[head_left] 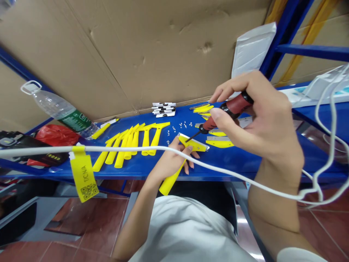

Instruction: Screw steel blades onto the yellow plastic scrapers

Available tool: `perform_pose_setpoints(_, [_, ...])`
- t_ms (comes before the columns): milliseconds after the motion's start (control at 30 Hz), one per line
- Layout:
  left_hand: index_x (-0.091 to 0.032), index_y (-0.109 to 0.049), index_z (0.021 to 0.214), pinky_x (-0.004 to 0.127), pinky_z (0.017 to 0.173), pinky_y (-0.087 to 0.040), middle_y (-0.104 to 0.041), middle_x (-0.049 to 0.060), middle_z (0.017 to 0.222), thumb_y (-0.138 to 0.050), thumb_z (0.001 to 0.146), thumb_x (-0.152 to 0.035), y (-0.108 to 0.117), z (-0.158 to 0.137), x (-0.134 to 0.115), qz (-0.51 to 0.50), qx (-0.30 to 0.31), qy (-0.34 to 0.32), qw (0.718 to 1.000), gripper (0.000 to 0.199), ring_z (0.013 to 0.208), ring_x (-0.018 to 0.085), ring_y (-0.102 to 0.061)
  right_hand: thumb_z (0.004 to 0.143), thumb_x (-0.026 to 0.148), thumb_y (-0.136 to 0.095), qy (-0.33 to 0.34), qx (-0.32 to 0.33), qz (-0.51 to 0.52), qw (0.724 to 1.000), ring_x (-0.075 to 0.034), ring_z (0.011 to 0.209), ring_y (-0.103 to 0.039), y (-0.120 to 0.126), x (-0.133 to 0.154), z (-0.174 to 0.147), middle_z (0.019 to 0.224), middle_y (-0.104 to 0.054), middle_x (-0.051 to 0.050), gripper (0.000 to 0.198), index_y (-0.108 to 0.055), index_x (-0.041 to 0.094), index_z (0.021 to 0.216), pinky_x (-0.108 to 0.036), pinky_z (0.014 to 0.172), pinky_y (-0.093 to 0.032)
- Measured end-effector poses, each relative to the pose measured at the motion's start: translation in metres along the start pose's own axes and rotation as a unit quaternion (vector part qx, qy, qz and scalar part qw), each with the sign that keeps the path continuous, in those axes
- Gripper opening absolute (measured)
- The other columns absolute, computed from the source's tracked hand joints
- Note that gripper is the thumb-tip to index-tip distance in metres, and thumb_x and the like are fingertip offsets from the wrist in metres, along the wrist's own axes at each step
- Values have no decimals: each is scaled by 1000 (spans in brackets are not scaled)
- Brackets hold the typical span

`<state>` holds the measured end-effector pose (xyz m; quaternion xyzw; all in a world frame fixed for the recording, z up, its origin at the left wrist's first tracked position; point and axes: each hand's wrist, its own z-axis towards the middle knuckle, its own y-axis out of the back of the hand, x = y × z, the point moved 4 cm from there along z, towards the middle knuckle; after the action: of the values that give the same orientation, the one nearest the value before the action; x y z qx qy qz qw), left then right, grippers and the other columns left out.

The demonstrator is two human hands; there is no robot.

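My left hand (172,158) is closed around a yellow T-shaped scraper (169,184), pressing its head near the table's front edge. A metal blade shows along the head's far side. My right hand (272,116) grips a screwdriver (237,105) with a red and black handle, tilted down to the left. Its dark shaft meets the scraper head close to my left fingers; whether the tip sits in a screw is too small to tell. Just beyond lie small scattered pale bits (180,127), perhaps screws. Yellow head pieces with metal strips (220,142) lie to the right.
Several yellow scrapers (133,140) lie in a row on the blue table (231,167). Behind stands a black-and-white stack (164,110). A plastic bottle (77,118) leans at left beside a black bag (40,149). A white cable (131,149) crosses close to the camera.
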<state>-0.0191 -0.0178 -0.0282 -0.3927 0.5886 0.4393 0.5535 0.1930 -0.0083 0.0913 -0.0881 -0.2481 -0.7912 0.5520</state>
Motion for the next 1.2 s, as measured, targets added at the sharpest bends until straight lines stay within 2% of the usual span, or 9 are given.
perform_pose_setpoints(100, [-20,-49,128,23,44,-58,-78,8,100,-75,103,-59,0,0,0,1,1,3,1000,53,59,14,-70,92,25,-77,5,-21,33,999,-16,70,-73,-1,1,0,104,-74,0,16,-63,27,100,-34,55,-53])
perform_pose_setpoints(200, [-20,-50,129,23,43,-57,-78,8,102,-74,103,-62,-1,-1,0,9,1,5,1000,55,59,13,-70,91,27,-74,42,-14,32,998,-22,86,-75,-3,6,0,106,-73,-4,15,-63,27,101,-35,58,-53])
perform_pose_setpoints(300, [-20,-49,131,22,43,-56,-78,8,102,-75,102,-63,-1,-1,0,5,-4,4,1000,57,59,13,-70,96,32,-73,4,-40,5,999,-23,95,-76,-1,3,0,105,-72,-5,12,-64,26,100,-31,60,-53])
perform_pose_setpoints(500, [-20,-49,135,22,43,-54,-79,7,97,-75,103,-60,-2,-2,0,9,-7,18,1000,58,55,13,-68,88,27,-74,47,-26,23,998,-19,81,-67,-2,-2,0,105,-67,-4,22,-63,27,107,-35,67,-51])
perform_pose_setpoints(633, [-20,-48,134,22,42,-54,-80,7,96,-75,104,-55,-1,-2,1,5,-9,20,1000,54,53,12,-67,89,29,-79,27,-54,-9,998,-17,80,-65,-3,-7,1,100,-68,-3,23,-63,27,104,-30,61,-48])
perform_pose_setpoints(800, [-21,-48,132,22,42,-54,-80,8,98,-74,104,-59,0,-1,2,11,-2,12,1000,54,56,14,-69,89,26,-75,34,-22,16,999,-20,76,-70,-4,-1,1,108,-71,-3,20,-63,29,105,-37,59,-52])
perform_pose_setpoints(933, [-21,-48,130,21,42,-54,-80,8,98,-76,103,-60,0,-1,2,10,-5,15,1000,55,54,13,-68,90,26,-78,-1,-46,7,999,-17,70,-70,-1,-1,0,99,-73,-1,17,-63,26,97,-34,56,-49])
perform_pose_setpoints(1067, [-21,-48,134,21,43,-54,-80,7,96,-75,103,-61,0,-2,1,10,-2,14,1000,57,54,13,-68,86,26,-73,37,-33,15,999,-20,80,-69,-2,2,0,102,-71,-5,16,-63,25,99,-35,60,-50])
perform_pose_setpoints(1200, [-21,-47,133,22,42,-54,-81,8,98,-75,103,-60,0,-2,1,15,-6,18,1000,56,54,13,-68,88,26,-77,26,-55,-1,998,-22,88,-72,0,2,1,92,-69,-4,17,-63,26,96,-32,60,-48])
